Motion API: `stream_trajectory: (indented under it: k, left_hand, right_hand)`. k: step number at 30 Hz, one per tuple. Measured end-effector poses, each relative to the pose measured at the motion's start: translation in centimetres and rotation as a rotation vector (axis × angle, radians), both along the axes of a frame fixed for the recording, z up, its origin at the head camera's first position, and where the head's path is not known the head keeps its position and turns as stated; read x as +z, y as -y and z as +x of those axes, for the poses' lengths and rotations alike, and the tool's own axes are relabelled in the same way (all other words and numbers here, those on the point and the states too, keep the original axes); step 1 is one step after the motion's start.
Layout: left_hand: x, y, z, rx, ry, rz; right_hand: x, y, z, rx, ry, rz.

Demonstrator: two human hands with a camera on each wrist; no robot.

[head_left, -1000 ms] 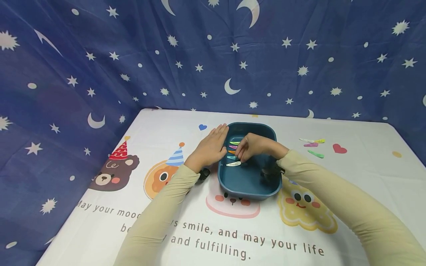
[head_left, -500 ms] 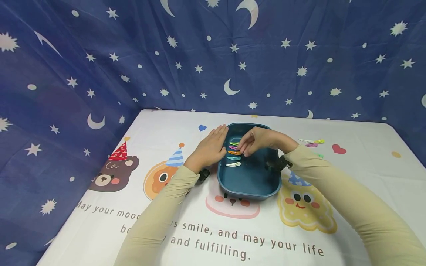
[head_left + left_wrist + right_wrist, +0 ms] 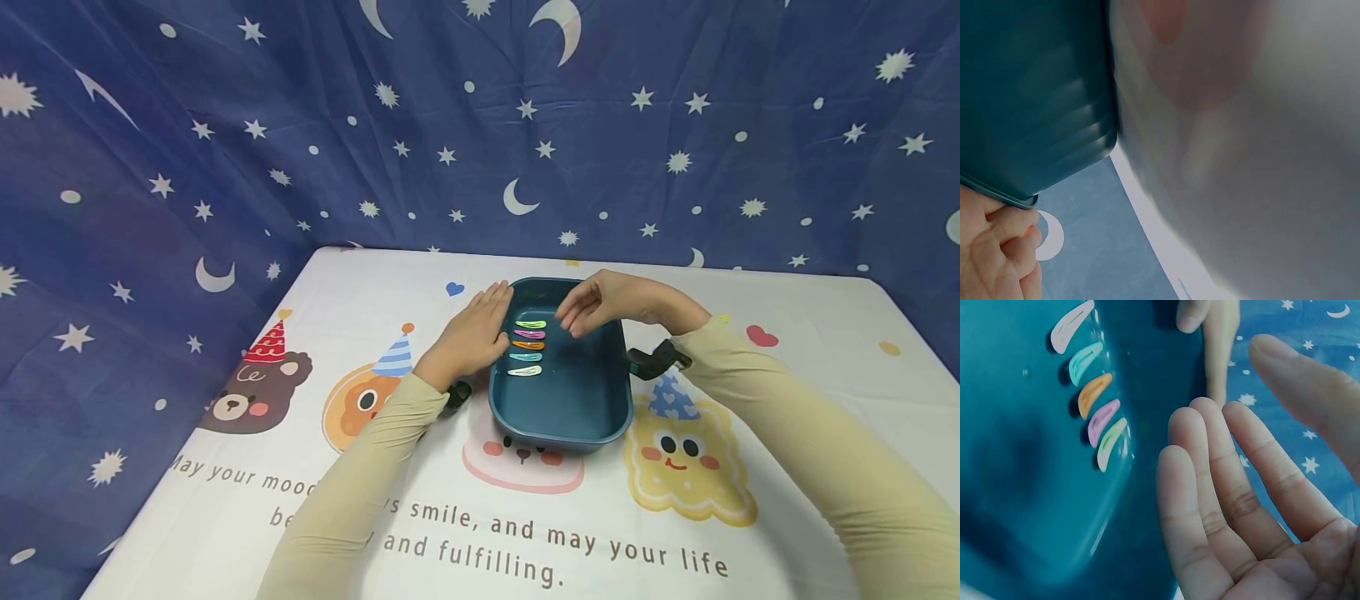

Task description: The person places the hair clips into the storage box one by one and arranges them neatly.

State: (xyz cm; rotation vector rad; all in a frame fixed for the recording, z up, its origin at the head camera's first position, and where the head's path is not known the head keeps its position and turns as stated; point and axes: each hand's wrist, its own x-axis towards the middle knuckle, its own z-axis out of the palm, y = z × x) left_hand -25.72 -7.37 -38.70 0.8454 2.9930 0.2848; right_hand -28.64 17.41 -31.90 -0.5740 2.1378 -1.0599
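A dark teal plastic bin [image 3: 585, 408] sits on the table. On its floor, along the left side, several snap hair clips lie in a column: a green hair clip [image 3: 531, 324] farthest back, then a pink hair clip [image 3: 1104, 422], an orange hair clip [image 3: 1094, 395], a light teal hair clip [image 3: 1085, 363] and a whitish hair clip [image 3: 524, 371] nearest. My left hand [image 3: 471, 335] rests on the bin's left rim with fingers extended. Over the bin's back right part hovers my right hand [image 3: 611, 302], its fingers relaxed and apart from the thumb, holding nothing.
A bit of a yellow clip [image 3: 724, 317] shows on the white printed tablecloth [image 3: 645, 554] behind my right sleeve, which hides that spot. A blue star-and-moon curtain [image 3: 420, 108] hangs at the back and left.
My right hand has left the hair clips, rising and moving right and back across the bin. Its forearm now covers most of the loose clips on the tablecloth. My left hand stays put.
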Motion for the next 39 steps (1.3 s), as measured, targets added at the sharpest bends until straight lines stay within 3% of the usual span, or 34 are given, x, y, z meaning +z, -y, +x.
stream_trajectory:
  k: [9, 19, 30, 39]
  left_hand:
    - [0.1, 0.0, 0.0, -0.006, -0.007, 0.004]
    - [0.1, 0.1, 0.1, -0.013, -0.018, 0.004]
    - [0.1, 0.1, 0.0, -0.021, -0.007, 0.008]
    - [0.1, 0.1, 0.0, -0.026, -0.007, 0.008]
  right_hand:
    - [1.4, -2.6, 0.5, -0.041, -0.055, 0.044]
    - [2.7, -5.9, 1.4, -0.078, -0.095, 0.009]
    - [3.3, -9.6, 2.4, -0.167, -0.187, 0.041]
    - [2.5, -13.0, 3.2, -0.259, -0.232, 0.054]
